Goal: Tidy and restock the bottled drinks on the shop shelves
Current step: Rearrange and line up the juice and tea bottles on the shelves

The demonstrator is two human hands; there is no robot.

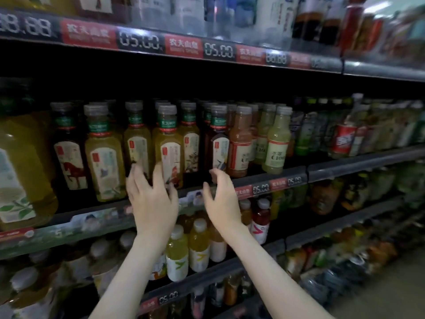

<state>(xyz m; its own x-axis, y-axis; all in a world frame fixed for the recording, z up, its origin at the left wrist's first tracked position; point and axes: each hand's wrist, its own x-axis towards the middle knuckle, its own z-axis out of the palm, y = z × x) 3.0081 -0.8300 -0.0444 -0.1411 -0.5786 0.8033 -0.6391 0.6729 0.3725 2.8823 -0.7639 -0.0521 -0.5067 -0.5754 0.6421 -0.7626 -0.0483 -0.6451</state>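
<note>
Both my hands are raised in front of the middle shelf point(285, 174) of tea bottles. My left hand point(151, 199) is spread, its fingers reaching the base of a yellow tea bottle point(169, 143) with a grey cap. My right hand point(220, 201) hovers with loosely curved fingers just below a dark tea bottle point(218, 137). Neither hand holds anything. Further yellow tea bottles point(103, 153) and a dark one point(67, 146) stand to the left in the same row.
A large yellow jug point(20, 166) fills the shelf's left end. Orange and pale green bottles point(276, 141) stand to the right. Small yellow, white and red bottles point(197, 245) fill the lower shelf. Price strips point(142, 42) run along each shelf edge.
</note>
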